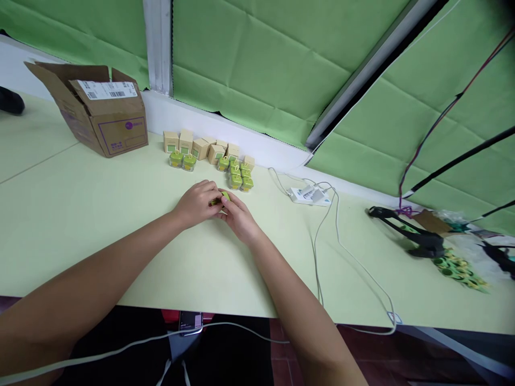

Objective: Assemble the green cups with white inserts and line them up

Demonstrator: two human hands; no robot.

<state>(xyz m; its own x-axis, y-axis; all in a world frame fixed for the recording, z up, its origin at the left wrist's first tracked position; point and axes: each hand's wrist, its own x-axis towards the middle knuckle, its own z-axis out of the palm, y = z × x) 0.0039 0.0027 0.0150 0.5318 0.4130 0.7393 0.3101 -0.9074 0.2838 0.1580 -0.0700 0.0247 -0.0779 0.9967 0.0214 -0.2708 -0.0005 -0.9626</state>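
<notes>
My left hand and my right hand meet over the middle of the table. Between their fingers is a small green piece, mostly covered, its colour like the lids of the jars nearby. The fingers of both hands are closed around it. Just beyond my right hand stands a cluster of small clear jars with green lids. Two more green-lidded jars sit farther left, in front of a row of small brown cardboard boxes.
A large open carton stands at the back left. Right of the jars lies a white power strip, its cables running over the table's front edge. A black headset-like frame and green-yellow pieces lie far right. A phone is below the table edge.
</notes>
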